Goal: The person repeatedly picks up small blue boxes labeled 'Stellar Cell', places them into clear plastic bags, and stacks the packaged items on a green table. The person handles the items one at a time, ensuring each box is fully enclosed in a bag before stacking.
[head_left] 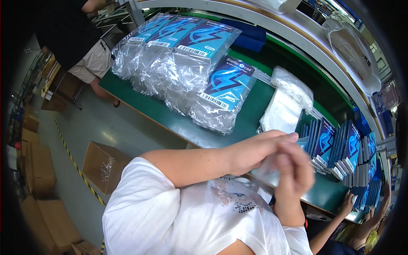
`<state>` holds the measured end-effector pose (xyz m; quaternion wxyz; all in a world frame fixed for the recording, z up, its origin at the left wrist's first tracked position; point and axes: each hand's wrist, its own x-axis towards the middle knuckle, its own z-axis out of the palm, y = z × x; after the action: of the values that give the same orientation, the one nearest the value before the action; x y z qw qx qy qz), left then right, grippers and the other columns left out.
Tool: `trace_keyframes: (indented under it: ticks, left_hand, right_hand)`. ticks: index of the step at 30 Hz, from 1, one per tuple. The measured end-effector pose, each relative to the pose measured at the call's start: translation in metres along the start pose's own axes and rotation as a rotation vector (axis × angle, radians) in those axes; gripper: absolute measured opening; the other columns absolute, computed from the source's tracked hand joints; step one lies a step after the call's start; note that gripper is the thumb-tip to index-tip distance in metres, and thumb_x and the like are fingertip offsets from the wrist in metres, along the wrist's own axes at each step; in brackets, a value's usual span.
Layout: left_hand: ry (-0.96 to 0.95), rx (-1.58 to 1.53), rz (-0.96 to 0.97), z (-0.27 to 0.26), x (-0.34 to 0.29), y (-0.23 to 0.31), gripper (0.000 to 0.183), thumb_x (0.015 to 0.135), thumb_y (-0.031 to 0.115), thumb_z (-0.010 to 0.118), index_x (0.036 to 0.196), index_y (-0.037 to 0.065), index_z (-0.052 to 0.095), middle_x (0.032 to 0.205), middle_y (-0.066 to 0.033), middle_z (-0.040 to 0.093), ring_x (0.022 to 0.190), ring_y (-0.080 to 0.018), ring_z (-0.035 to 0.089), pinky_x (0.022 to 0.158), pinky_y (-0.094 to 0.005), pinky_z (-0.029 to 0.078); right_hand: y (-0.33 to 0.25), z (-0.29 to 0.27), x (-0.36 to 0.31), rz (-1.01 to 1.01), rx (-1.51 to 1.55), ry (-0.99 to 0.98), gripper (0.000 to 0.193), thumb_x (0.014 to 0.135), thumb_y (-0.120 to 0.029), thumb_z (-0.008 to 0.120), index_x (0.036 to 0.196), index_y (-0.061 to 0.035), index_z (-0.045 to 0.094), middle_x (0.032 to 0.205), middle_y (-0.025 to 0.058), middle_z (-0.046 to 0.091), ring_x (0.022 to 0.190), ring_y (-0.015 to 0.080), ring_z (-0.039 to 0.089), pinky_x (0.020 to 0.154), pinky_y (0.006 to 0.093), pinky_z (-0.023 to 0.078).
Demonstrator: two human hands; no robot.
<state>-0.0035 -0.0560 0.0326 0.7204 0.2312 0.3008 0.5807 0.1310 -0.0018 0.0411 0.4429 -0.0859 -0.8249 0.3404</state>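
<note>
My left hand (259,149) and my right hand (295,170) are close together in front of my chest, at the table's near edge. A thin clear plastic bag (268,169) shows between them, partly hidden by my fingers. The left fingers are pressed together on it. My right fingers are curled about it and somewhat smeared by motion. Just beyond my hands lies a stack of flat clear bags (282,111) with a crumpled bundle on top. To their right stand rows of flat blue printed boxes (325,142).
Bagged blue boxes (229,83) cover the left part of the green table (165,114). A blue bin (244,37) sits behind them. An open carton (104,165) stands on the floor at left. One person (70,36) is at far left; another person's hand (347,203) reaches the boxes at right.
</note>
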Motion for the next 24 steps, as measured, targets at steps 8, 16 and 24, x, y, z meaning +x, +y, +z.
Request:
trace_keyframes:
  ticks: [8,16,24]
  left_hand:
    - [0.239,1.325,1.196,-0.025,-0.017,0.051,0.042,0.082,0.003,0.057,0.124,-0.003,0.050,0.119,-0.0167,0.056,0.114,-0.0236,0.053,0.096,-0.0331,0.041]
    - [0.607,2.050,0.898,-0.069,-0.007,0.057,0.044,0.082,0.025,0.066,0.120,0.005,0.056,0.128,-0.0154,0.049,0.126,-0.0365,0.040,0.101,-0.0463,0.035]
    - [0.643,2.136,0.987,-0.075,0.005,0.063,0.052,0.081,0.035,0.067,0.115,-0.002,0.056,0.126,-0.0173,0.049,0.125,-0.0365,0.041,0.100,-0.0466,0.035]
  right_hand:
    - [0.016,0.005,-0.002,0.093,0.210,0.049,0.042,0.079,-0.011,0.064,0.116,0.0080,0.055,0.093,0.0181,0.063,0.082,0.0232,0.059,0.072,0.0314,0.047]
    - [0.053,0.019,-0.009,0.472,0.355,0.006,0.034,0.085,-0.006,0.060,0.118,0.0012,0.057,0.101,0.0117,0.061,0.091,0.0168,0.060,0.082,0.0286,0.047]
    - [0.085,0.064,0.007,0.671,0.365,-0.079,0.061,0.094,-0.037,0.050,0.141,-0.0029,0.031,0.135,0.0179,0.040,0.116,0.0244,0.045,0.090,0.0333,0.043]
